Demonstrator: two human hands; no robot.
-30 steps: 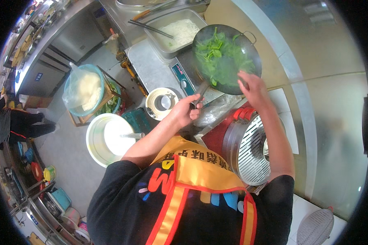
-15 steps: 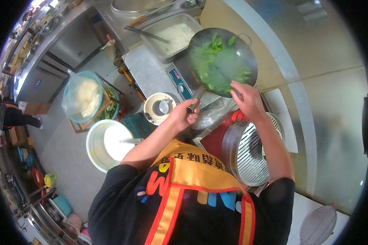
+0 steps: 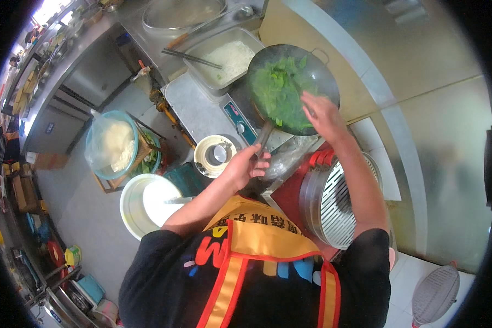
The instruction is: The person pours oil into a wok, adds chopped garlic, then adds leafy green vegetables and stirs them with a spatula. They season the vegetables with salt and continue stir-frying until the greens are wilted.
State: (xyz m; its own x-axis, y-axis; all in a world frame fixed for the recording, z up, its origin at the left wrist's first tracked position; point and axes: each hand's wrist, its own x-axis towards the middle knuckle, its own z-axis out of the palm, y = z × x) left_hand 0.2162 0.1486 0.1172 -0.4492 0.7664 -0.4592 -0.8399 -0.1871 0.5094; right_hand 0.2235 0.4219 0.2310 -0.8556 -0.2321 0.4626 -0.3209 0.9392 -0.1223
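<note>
1. From where I stood, the person's left hand (image 3: 241, 168) had its grip wrapped around the handle (image 3: 264, 136) of the dark wok (image 3: 328, 87).
2. The right hand (image 3: 323, 117) was over the wok's near right side, above the leafy greens (image 3: 279, 87); through the haze I couldn't tell whether its grip pinched anything.
3. The wok sat just beside a metal tray (image 3: 198, 75) of white food, dark chopsticks (image 3: 187, 57) lying across the tray's left edge.
</note>
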